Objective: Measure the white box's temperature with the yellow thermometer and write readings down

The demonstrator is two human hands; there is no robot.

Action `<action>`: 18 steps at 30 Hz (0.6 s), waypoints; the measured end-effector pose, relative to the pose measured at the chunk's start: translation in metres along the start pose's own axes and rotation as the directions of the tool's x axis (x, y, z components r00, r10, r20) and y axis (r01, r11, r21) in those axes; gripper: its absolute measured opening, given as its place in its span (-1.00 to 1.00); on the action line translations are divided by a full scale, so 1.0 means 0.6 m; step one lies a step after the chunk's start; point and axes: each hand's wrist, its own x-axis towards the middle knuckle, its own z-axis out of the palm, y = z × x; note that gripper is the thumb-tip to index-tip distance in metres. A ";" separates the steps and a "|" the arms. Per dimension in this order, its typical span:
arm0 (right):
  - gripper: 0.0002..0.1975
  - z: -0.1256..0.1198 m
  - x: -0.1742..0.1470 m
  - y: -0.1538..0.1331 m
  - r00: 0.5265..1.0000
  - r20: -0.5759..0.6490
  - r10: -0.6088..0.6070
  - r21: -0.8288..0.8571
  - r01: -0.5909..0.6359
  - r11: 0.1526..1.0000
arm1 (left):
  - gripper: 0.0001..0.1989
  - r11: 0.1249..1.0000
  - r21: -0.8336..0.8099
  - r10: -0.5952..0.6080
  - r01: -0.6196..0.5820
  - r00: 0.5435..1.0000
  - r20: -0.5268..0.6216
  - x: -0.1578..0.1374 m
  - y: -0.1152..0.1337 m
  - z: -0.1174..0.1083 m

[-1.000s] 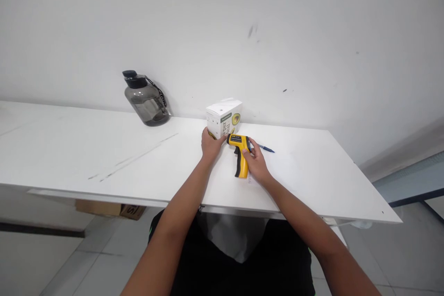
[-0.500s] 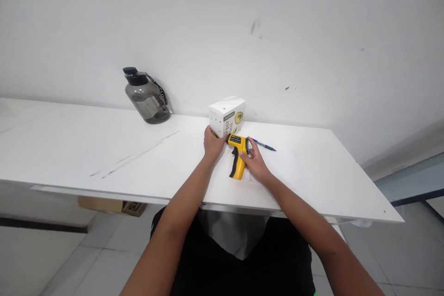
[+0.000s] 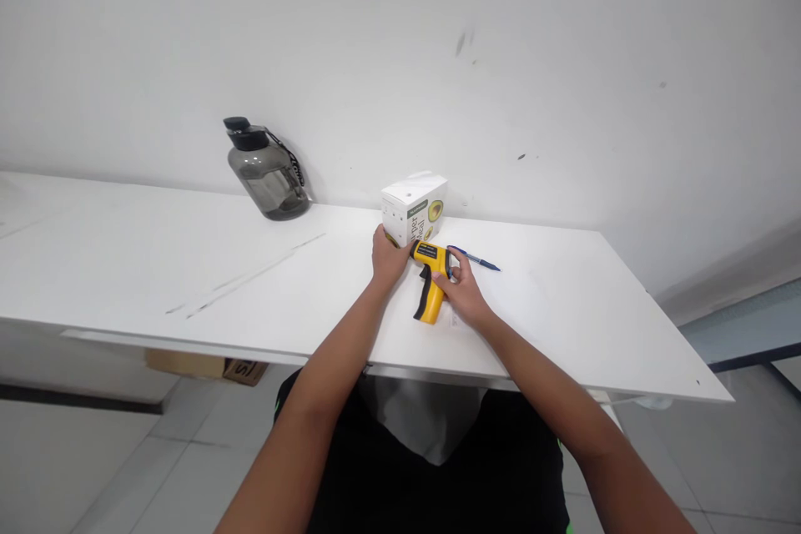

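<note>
A yellow and black infrared thermometer [image 3: 433, 284] lies at an angle on the white table, its nose toward the box and its handle toward me. My right hand [image 3: 466, 292] is closed around its rear end, thumb on the near side. A white box [image 3: 410, 209] with avocado pictures stands upright just behind it. My left hand [image 3: 389, 260] is curled at the box's lower left corner, its fingers along the side and mostly hidden. Its thumb stretches across the box's front to the thermometer's nose. A blue pen [image 3: 476, 259] lies beyond my right fingers.
A grey transparent bottle [image 3: 269, 179] with a black lid and strap stands at the back left, near the wall. The white table [image 3: 551, 309] ends at a slanted edge on the right. Below it on the left is a cardboard box [image 3: 188, 363].
The whole view has shifted slightly. Both hands, the thermometer and the box keep nearly the same places relative to each other.
</note>
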 end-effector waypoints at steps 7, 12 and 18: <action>-0.26 -0.002 0.005 0.002 0.999 -0.033 0.004 -0.024 -0.005 1.000 | -0.44 1.000 0.020 0.002 -0.001 1.000 -0.010 0.003 -0.003 0.000; -0.31 -0.003 0.008 0.006 0.999 -0.051 -0.015 -0.142 0.007 0.990 | -0.41 1.000 -0.001 -0.018 0.018 1.000 0.019 0.008 -0.006 -0.003; -0.38 -0.001 0.003 0.006 0.992 -0.059 -0.108 -0.371 0.079 0.925 | -0.39 0.997 -0.071 -0.042 0.042 0.999 0.011 0.014 -0.012 -0.008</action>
